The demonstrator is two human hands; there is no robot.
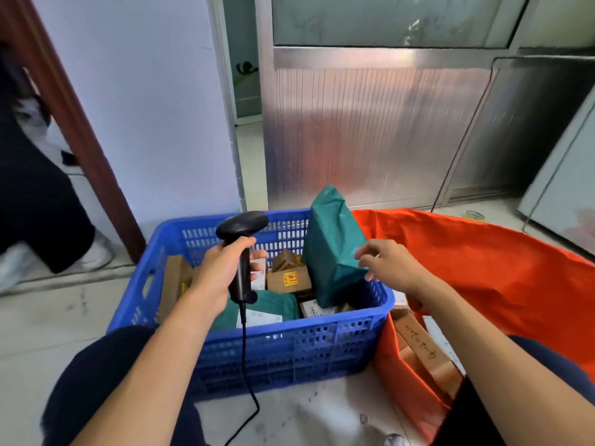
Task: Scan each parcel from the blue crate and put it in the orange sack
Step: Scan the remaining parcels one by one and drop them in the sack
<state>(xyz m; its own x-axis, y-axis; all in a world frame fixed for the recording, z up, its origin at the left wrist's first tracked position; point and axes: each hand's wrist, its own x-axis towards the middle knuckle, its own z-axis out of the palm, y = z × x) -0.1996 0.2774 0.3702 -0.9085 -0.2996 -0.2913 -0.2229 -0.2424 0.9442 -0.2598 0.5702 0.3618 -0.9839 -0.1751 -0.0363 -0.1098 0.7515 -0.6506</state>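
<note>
Hands (219, 272) (391, 267) either side of green parcel (331, 249)

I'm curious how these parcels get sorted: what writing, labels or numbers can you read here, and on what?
"4-2-2010", roughly, handwritten sideways on a brown box in the orange sack.
Yellow-and-red sticker on a cardboard parcel in the blue crate: too blurred to read.
White label on the flat green parcel: too blurred to read.
</note>
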